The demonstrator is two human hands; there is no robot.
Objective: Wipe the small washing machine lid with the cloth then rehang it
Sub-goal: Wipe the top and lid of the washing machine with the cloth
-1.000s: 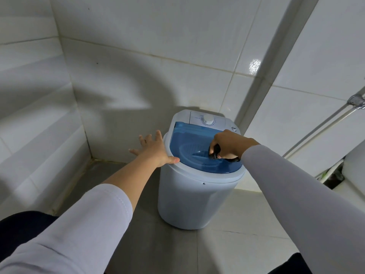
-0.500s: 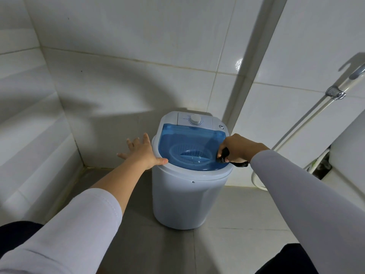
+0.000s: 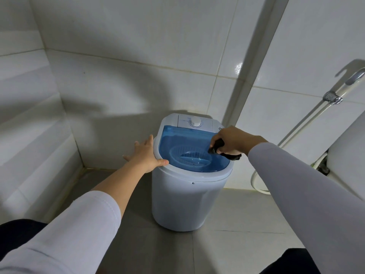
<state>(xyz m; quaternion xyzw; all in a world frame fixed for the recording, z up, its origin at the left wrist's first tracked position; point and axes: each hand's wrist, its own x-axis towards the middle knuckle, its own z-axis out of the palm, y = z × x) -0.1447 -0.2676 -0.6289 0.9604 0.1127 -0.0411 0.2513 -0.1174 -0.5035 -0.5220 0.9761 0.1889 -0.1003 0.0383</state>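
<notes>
Standing on the grey tiled floor (image 3: pixel 227 224) in the far corner of white tiled walls (image 3: pixel 138 46) is the small white plastic washing machine (image 3: pixel 185 200), its translucent blue lid (image 3: pixel 189 147) lying shut on top. The right hand (image 3: pixel 233 142) is pressing a crumpled black cloth (image 3: pixel 218 148) against the lid's right side, its fingers (image 3: pixel 215 140) curled tight around the cloth, a dark end sticking out past the rim. The left hand (image 3: pixel 146 153) is bracing the machine's left rim, fingers spread apart, thumb lying on the white edge. A white round dial (image 3: pixel 195 122) is sitting on the panel beyond the lid. A white hose (image 3: pixel 308 117) is running down the right wall.
</notes>
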